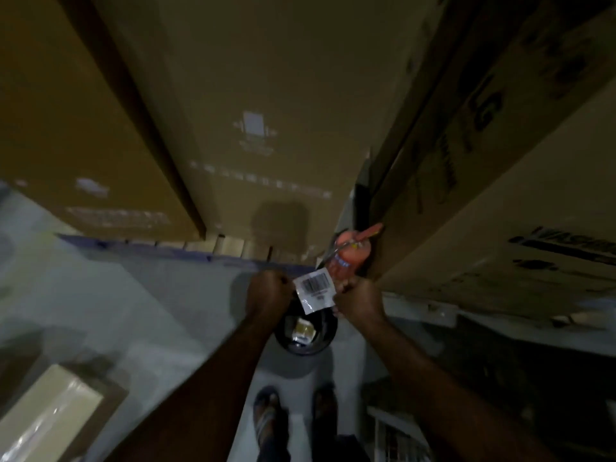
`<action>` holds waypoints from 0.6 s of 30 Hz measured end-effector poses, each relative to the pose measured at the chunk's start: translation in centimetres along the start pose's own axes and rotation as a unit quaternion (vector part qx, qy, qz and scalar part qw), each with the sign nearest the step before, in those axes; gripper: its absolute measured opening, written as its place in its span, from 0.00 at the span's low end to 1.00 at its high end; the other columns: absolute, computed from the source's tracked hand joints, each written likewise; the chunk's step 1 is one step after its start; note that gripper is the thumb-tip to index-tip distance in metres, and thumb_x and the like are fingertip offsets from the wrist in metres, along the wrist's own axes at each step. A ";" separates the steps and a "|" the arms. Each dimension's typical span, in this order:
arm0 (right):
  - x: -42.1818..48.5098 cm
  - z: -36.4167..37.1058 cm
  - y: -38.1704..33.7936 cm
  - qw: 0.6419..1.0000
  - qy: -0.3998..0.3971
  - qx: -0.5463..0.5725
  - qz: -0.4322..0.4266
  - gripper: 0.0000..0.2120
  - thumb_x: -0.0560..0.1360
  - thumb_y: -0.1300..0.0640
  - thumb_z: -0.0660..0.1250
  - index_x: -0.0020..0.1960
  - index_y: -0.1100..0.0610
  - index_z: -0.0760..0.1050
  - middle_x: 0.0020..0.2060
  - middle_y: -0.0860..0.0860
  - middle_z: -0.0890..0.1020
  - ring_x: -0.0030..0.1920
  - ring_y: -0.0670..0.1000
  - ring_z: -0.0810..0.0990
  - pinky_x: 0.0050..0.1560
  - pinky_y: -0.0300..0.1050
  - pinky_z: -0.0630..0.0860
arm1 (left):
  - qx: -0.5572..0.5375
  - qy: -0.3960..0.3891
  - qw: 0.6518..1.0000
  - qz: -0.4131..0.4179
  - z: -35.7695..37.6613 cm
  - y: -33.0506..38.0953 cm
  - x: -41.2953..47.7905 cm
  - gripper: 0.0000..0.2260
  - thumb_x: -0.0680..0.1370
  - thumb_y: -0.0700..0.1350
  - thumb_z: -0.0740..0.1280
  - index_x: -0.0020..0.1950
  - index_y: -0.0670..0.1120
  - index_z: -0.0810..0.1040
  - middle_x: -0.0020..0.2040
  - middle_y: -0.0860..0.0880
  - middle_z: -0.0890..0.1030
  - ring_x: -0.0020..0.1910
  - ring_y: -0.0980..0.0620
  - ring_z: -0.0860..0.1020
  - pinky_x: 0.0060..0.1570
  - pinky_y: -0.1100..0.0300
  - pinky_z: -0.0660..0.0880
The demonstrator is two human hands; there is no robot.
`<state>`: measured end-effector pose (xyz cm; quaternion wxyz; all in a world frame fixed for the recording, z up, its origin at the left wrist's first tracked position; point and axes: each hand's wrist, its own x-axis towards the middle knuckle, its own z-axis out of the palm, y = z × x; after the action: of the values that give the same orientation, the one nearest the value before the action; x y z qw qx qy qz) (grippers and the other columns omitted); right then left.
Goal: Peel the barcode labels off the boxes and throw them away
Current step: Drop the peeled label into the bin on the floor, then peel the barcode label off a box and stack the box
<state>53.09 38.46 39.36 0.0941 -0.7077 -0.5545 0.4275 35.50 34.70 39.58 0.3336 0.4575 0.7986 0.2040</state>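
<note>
Right box (500,201), near lower face: dark slanted print reads "WASHI", cut off by the frame edge. Smaller lines beneath it are smeared.
Same box, farther upper face: large dark capital "G" ends a word. The letters before it are blurred and not readable.
Barcode label (313,288), white, pinched between left hand (270,291) and right hand (358,298): black bars clear, line of digits under them too small to read.
Centre box (266,78): white pictogram with a row of white characters below, all blurred.
Left box (66,128): white print block low down, illegible.
Red fire extinguisher (346,255), just beyond the label: bluish band, wording unreadable.
</note>
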 end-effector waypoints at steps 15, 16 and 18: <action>19.7 20.3 16.8 0.936 -0.122 -0.331 -0.015 0.12 0.78 0.62 0.62 0.56 0.63 0.81 0.54 0.60 0.83 0.58 0.62 0.81 0.56 0.50 0.77 | -0.011 -0.104 0.969 -0.224 20.9 -16.6 8.8 0.09 0.77 0.45 0.67 0.50 0.41 0.82 0.43 0.46 0.83 0.52 0.42 0.82 0.41 0.61 0.74; 20.4 21.2 17.7 0.931 -0.136 -0.337 -0.018 0.12 0.79 0.61 0.62 0.57 0.62 0.81 0.55 0.60 0.83 0.59 0.62 0.81 0.57 0.50 0.76 | -0.009 -0.110 0.971 -0.213 22.1 -16.9 9.6 0.09 0.76 0.44 0.67 0.49 0.41 0.83 0.48 0.43 0.84 0.54 0.41 0.81 0.46 0.58 0.76; 21.0 22.7 19.3 0.921 -0.170 -0.348 -0.030 0.12 0.79 0.60 0.62 0.57 0.61 0.81 0.55 0.60 0.83 0.59 0.62 0.80 0.58 0.51 0.76 | -0.008 -0.128 0.969 -0.212 24.0 -17.6 10.6 0.09 0.76 0.46 0.67 0.49 0.43 0.84 0.52 0.43 0.85 0.55 0.43 0.81 0.52 0.58 0.76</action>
<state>50.95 41.79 3.13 -0.2409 -0.5955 -0.6972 0.3181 38.47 35.57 8.14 0.4724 0.2972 0.8264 0.0749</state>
